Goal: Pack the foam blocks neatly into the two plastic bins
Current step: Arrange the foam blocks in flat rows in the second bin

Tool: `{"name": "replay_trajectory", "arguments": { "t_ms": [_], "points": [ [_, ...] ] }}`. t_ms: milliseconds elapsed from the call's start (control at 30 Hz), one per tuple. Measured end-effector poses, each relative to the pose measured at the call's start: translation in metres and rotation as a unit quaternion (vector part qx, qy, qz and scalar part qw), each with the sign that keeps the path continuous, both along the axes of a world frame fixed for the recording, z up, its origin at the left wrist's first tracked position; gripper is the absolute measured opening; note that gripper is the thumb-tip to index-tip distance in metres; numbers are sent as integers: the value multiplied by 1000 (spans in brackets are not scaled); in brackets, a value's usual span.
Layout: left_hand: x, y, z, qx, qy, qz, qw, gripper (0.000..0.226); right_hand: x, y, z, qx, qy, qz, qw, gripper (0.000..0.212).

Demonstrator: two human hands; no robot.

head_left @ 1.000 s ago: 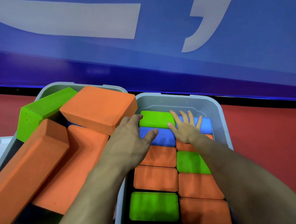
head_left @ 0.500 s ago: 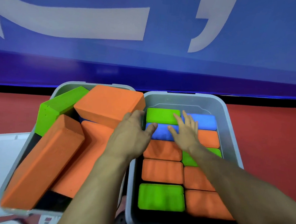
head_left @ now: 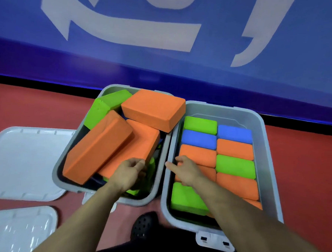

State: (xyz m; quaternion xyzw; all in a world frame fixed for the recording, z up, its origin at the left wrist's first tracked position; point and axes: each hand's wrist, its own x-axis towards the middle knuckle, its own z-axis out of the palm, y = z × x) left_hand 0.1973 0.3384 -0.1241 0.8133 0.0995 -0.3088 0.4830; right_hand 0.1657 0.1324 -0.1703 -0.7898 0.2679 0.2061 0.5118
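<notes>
Red flooring carries two glossy white lids [head_left: 24, 162] near us. Our left hand [head_left: 127, 173] curls on a tilted orange foam block [head_left: 129, 152] in the left bin [head_left: 105, 188]; our right hand [head_left: 187, 171], fingers loosely extended, hovers over rounded blocks [head_left: 235, 166] rowed in the right bin [head_left: 261, 152].

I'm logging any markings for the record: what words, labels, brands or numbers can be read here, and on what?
None can be read.
Blue wall banner: large white shapes, cut off by the frame, not readable as letters.
Foam blocks, bins, lids: no visible print.
</notes>
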Motion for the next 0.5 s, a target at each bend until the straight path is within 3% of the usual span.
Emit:
{"name": "replay_trajectory", "arguments": {
  "t_ms": [100,200,267,333,400,500],
  "points": [
    [-1,30,10,4,-100,47,994,31,-6,27,8,-45,16,29,998,89],
    [5,50,22,29,-200,138,970,42,-5,55,11,-67,13,-6,998,98],
    [4,62,27,88,-248,256,930,46,-8,69,12,-112,23,-21,993,97],
    [2,77,31,88,-264,388,879,46,-13,78,10,-145,35,-13,989,97],
    [7,100,29,78,-264,452,849,44,-18,86,3,-164,43,-7,986,95],
    [26,148,3,103,-184,368,905,54,-27,96,-14,-211,39,-3,977,90]
  ]
}}
